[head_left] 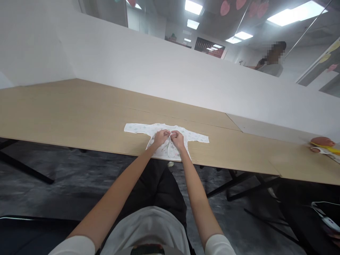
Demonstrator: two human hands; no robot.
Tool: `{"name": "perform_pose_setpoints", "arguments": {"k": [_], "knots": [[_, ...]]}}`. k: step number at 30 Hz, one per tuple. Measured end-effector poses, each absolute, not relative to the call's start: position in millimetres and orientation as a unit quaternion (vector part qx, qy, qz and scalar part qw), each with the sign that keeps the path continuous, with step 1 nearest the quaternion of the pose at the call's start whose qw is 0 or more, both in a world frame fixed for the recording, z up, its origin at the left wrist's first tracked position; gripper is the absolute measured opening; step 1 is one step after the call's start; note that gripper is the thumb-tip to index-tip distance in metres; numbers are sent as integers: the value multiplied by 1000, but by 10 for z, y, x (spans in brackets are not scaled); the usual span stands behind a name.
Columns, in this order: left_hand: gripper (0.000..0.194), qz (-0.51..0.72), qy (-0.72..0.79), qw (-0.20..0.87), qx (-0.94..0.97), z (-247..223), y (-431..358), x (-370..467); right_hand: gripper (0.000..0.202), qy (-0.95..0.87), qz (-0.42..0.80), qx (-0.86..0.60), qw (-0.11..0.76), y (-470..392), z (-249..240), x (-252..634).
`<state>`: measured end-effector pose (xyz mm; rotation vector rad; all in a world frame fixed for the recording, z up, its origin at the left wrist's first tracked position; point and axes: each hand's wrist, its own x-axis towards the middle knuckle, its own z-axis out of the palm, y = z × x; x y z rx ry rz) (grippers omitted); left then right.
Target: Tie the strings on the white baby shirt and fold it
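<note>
A small white long-sleeved baby shirt [159, 152] with a faint print lies spread on the table, sleeves stretched out to both sides and its lower hem at the front edge. Over the upper middle of the shirt, my left hand [161, 136] pinches the fabric beside the front opening. Facing it, my right hand [177, 139] pinches the other side of that opening, the fingertips of both hands close together. Below them the two front panels part slightly. Whatever small fastening lies between the fingertips is too small to make out.
The long wooden table [87, 109] runs against a white wall [148, 67] with a window above. A doll [322, 142] lies at the far right. Behind the glass is a person [273, 63]. Dark chairs [34, 233] stand below on both sides.
</note>
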<state>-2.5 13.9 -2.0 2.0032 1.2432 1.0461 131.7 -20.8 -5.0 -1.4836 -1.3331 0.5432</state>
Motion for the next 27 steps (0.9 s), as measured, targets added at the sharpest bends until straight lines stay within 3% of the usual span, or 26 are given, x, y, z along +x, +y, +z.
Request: {"name": "perform_pose_setpoints", "arguments": {"k": [5,15,20,27], "knots": [[20,402,422,302,754,-51,156,-35,29,-562,222,-614,507,-226,-30,1312],[24,389,485,266,737,-15,136,-22,31,-506,243,-632,534,-130,-94,1349],[25,332,533,207,750,44,70,6,17,-560,194,-655,469,-160,-82,1323],[27,227,582,63,779,142,-39,-52,24,-639,182,-654,361,-221,88,1317]]}}
